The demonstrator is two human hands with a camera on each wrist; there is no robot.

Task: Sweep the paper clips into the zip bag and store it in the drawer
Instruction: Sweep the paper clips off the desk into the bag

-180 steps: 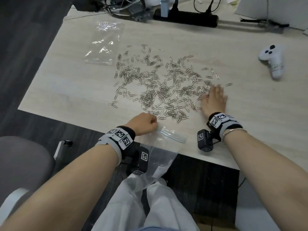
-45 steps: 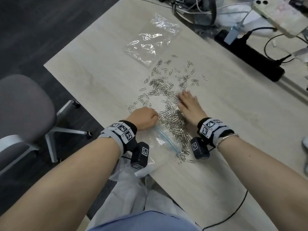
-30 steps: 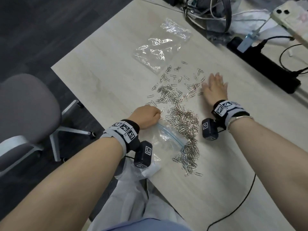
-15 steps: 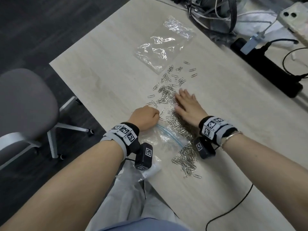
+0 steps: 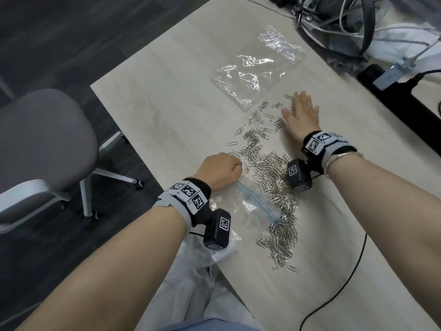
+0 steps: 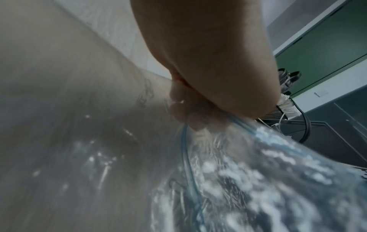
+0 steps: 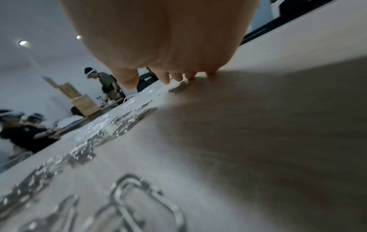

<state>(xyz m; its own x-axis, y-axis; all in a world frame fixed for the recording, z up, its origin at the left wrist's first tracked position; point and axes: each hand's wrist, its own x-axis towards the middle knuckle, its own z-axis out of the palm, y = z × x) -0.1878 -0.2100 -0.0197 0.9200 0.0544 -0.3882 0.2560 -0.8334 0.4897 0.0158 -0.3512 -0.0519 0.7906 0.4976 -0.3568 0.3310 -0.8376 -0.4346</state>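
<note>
A clear zip bag (image 5: 248, 206) with a blue seal hangs over the table's near edge, mouth toward the clips. My left hand (image 5: 220, 169) is curled into a fist and grips the bag's mouth corner; the left wrist view shows its fingertips (image 6: 184, 109) pinching the blue seal (image 6: 185, 141). Silver paper clips (image 5: 274, 177) lie in a long heap from the bag's mouth toward the far scattered clips (image 5: 262, 118). My right hand (image 5: 301, 113) lies flat with fingers spread on the table at the far end of the clips; its fingertips (image 7: 178, 77) touch the tabletop.
A second crumpled clear bag (image 5: 257, 68) lies beyond the clips. Cables and a bag strap (image 5: 346, 22) crowd the far right, with a black power strip (image 5: 401, 96). A grey office chair (image 5: 43, 149) stands left of the table. A black cable (image 5: 341, 287) crosses the near right tabletop.
My right hand has moved away from the bag's mouth, out to the far end of the clips. The left hand keeps its grip on the bag.
</note>
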